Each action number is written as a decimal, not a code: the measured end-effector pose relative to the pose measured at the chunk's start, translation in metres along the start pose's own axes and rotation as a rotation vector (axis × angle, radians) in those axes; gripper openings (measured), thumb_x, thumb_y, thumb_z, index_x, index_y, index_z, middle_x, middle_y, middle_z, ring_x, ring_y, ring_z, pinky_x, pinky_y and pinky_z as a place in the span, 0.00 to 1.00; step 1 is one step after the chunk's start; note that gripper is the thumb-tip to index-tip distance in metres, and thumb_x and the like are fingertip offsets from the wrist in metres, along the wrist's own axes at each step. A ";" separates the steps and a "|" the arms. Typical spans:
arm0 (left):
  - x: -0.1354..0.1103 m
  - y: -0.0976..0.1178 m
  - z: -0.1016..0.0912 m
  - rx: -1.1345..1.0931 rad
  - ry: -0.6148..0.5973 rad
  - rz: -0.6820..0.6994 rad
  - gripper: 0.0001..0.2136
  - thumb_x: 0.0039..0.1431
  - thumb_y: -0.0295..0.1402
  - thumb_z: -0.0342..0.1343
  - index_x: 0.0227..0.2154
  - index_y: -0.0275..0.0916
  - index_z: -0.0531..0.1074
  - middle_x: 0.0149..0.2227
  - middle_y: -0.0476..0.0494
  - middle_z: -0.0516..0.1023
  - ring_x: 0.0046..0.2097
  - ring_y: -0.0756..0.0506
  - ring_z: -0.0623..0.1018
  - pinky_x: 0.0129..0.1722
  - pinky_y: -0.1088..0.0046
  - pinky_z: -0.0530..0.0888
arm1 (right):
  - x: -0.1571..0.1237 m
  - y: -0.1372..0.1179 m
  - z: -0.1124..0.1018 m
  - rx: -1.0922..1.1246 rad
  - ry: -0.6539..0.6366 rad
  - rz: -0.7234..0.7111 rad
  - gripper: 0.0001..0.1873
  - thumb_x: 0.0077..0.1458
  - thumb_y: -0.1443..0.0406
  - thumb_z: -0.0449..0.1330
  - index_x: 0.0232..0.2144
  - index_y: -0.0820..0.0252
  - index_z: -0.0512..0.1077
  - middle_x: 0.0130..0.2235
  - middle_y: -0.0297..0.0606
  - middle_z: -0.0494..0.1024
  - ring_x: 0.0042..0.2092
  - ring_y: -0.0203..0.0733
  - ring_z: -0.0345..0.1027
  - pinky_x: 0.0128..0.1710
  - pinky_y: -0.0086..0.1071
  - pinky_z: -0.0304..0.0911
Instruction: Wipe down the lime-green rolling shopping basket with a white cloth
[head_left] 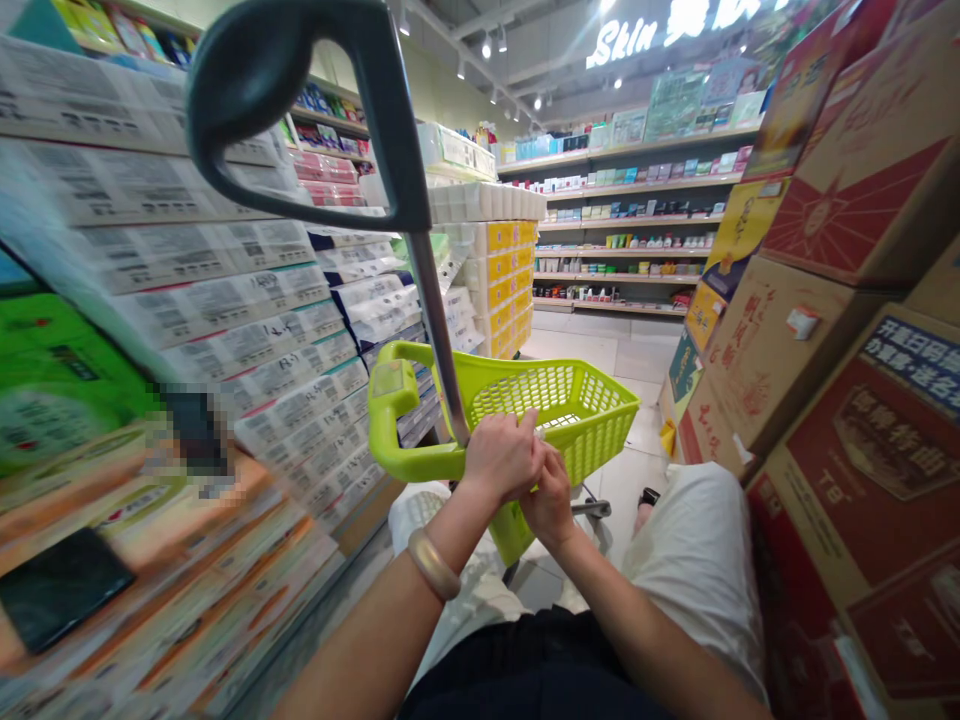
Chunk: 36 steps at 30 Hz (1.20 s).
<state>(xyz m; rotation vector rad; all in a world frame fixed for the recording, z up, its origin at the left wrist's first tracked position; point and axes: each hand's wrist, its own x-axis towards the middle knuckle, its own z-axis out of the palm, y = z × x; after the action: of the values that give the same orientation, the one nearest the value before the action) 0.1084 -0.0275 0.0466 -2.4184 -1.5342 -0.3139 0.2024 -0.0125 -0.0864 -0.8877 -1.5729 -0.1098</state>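
A lime-green wheeled shopping basket (592, 455) stands between my knees, with lattice walls and a thick front grip. From its near side a metal pole rises, tilted left, to a dark grey loop handle (409, 130) high in front of me. My left hand (501, 455), a pale gold bangle (433, 563) on its wrist, lies at the basket's near rim beside the pole's foot. Its fingers are closed. My right hand (549, 500) meets it just below and to the right, fingers curled together against it. Whatever is between the fingers is hidden.
Stacked paper-wrapped packs (217, 250) rise on the left. A black phone (64, 585) lies on orange packs (247, 560) at lower left. Cardboard cartons (780, 370) are piled close on the right. Ahead, a tiled aisle (607, 340) leads to shelves (630, 230) of small goods.
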 end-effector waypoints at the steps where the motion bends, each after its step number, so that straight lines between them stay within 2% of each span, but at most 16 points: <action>1: 0.000 -0.001 0.000 0.001 -0.001 -0.001 0.18 0.61 0.36 0.45 0.53 0.38 0.65 0.39 0.39 0.76 0.42 0.41 0.75 0.43 0.65 0.67 | 0.000 0.000 0.000 0.007 -0.026 -0.026 0.23 0.56 0.67 0.54 0.54 0.56 0.66 0.48 0.45 0.73 0.53 0.49 0.64 0.51 0.46 0.65; 4: -0.001 -0.002 0.000 0.003 0.001 0.008 0.19 0.61 0.35 0.45 0.53 0.37 0.64 0.40 0.39 0.77 0.42 0.41 0.75 0.44 0.64 0.68 | 0.001 0.009 -0.003 -0.011 -0.085 -0.070 0.20 0.56 0.68 0.54 0.52 0.55 0.69 0.46 0.45 0.73 0.51 0.49 0.65 0.51 0.45 0.65; 6: -0.002 -0.003 0.000 0.012 0.009 0.022 0.19 0.60 0.34 0.45 0.54 0.37 0.64 0.39 0.39 0.77 0.42 0.40 0.75 0.43 0.64 0.68 | 0.002 0.019 -0.008 -0.033 -0.067 -0.041 0.17 0.56 0.69 0.54 0.47 0.55 0.71 0.45 0.43 0.73 0.50 0.47 0.65 0.50 0.45 0.65; 11: -0.003 -0.006 0.001 0.042 0.025 0.058 0.20 0.58 0.31 0.46 0.54 0.36 0.63 0.38 0.39 0.77 0.41 0.39 0.76 0.41 0.62 0.69 | 0.010 0.032 -0.021 -0.018 0.156 0.188 0.11 0.58 0.69 0.53 0.41 0.56 0.73 0.39 0.41 0.73 0.44 0.44 0.67 0.46 0.42 0.66; 14: -0.004 -0.007 0.001 0.044 0.024 0.072 0.20 0.57 0.31 0.46 0.54 0.36 0.64 0.38 0.39 0.77 0.40 0.40 0.76 0.41 0.63 0.69 | 0.021 0.025 -0.025 0.008 0.236 0.194 0.11 0.58 0.68 0.52 0.42 0.56 0.72 0.40 0.41 0.73 0.45 0.44 0.67 0.48 0.42 0.65; 16: -0.005 -0.008 0.001 0.044 0.025 0.079 0.21 0.57 0.31 0.46 0.54 0.36 0.64 0.38 0.39 0.77 0.41 0.40 0.76 0.41 0.63 0.69 | 0.026 0.016 -0.021 0.008 0.158 0.122 0.13 0.59 0.68 0.52 0.45 0.57 0.70 0.44 0.43 0.72 0.48 0.44 0.66 0.51 0.41 0.63; 18: -0.005 -0.009 0.001 0.046 0.028 0.085 0.21 0.57 0.31 0.46 0.54 0.36 0.64 0.39 0.38 0.77 0.41 0.40 0.75 0.41 0.63 0.69 | 0.027 0.006 -0.014 -0.028 0.007 0.049 0.17 0.58 0.67 0.52 0.50 0.58 0.68 0.48 0.44 0.72 0.52 0.46 0.63 0.54 0.42 0.60; 21: -0.007 -0.010 0.001 0.046 0.039 0.092 0.21 0.57 0.32 0.47 0.54 0.36 0.64 0.38 0.39 0.77 0.40 0.40 0.75 0.41 0.64 0.69 | 0.023 0.003 -0.004 -0.123 -0.146 0.011 0.20 0.58 0.67 0.51 0.53 0.58 0.65 0.52 0.43 0.71 0.57 0.48 0.58 0.59 0.45 0.51; 24: -0.009 -0.014 0.004 0.050 0.076 0.084 0.18 0.56 0.32 0.47 0.51 0.38 0.66 0.37 0.41 0.77 0.39 0.41 0.75 0.40 0.65 0.69 | 0.019 0.016 -0.007 -0.157 -0.197 0.023 0.19 0.58 0.70 0.49 0.50 0.57 0.66 0.50 0.41 0.72 0.57 0.45 0.58 0.61 0.45 0.45; 28: -0.011 -0.021 0.007 0.058 0.125 0.068 0.17 0.55 0.30 0.48 0.48 0.38 0.68 0.35 0.42 0.78 0.38 0.41 0.76 0.38 0.65 0.69 | 0.023 0.033 -0.017 -0.213 -0.187 0.144 0.15 0.55 0.71 0.49 0.43 0.58 0.70 0.45 0.42 0.73 0.53 0.46 0.61 0.58 0.43 0.50; 30: -0.011 -0.024 0.008 0.051 0.135 0.070 0.16 0.55 0.30 0.48 0.47 0.38 0.69 0.34 0.42 0.78 0.37 0.41 0.76 0.38 0.65 0.69 | 0.027 0.029 -0.015 -0.216 -0.189 0.173 0.13 0.55 0.72 0.49 0.40 0.58 0.70 0.43 0.42 0.73 0.49 0.47 0.62 0.56 0.42 0.52; 36: -0.012 -0.033 0.012 0.019 0.142 0.070 0.12 0.55 0.30 0.48 0.42 0.39 0.71 0.35 0.43 0.78 0.38 0.42 0.76 0.37 0.65 0.67 | 0.035 -0.009 0.007 -0.110 -0.315 0.039 0.12 0.58 0.68 0.49 0.43 0.59 0.69 0.40 0.41 0.73 0.44 0.45 0.61 0.49 0.37 0.55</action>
<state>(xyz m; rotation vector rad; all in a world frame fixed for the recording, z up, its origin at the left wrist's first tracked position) 0.0740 -0.0208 0.0352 -2.3733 -1.3823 -0.4446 0.1933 0.0013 -0.0538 -1.0607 -1.8544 -0.0294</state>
